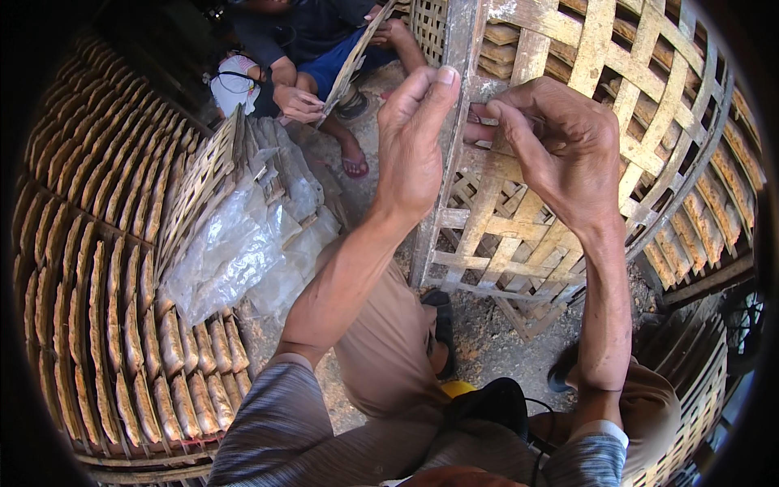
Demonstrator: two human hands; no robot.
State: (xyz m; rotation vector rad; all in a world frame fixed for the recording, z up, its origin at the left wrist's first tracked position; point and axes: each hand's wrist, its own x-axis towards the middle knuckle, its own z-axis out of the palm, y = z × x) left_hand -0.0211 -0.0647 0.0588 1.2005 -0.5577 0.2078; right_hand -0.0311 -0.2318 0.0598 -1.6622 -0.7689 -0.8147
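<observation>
Bamboo, pale and flaking, woven in an open lattice, makes up the large drying rack (519,219) that stands upright before the person, its wooden edge post between the two raised hands. The left hand (414,146) is pressed flat against that post, fingers extended, clenched on nothing. The right hand (552,146) pinches at something small on the lattice just right of the post; what it grasps cannot be made out. Most of the rack's face looks bare, so little seems left on it. Left of the rack, thin translucent sheets (243,243) lie heaped on another lattice tray (199,183), beside rows of stacked trays (97,308). Beyond the rack, another person's hand (299,104) holds a tray too.
</observation>
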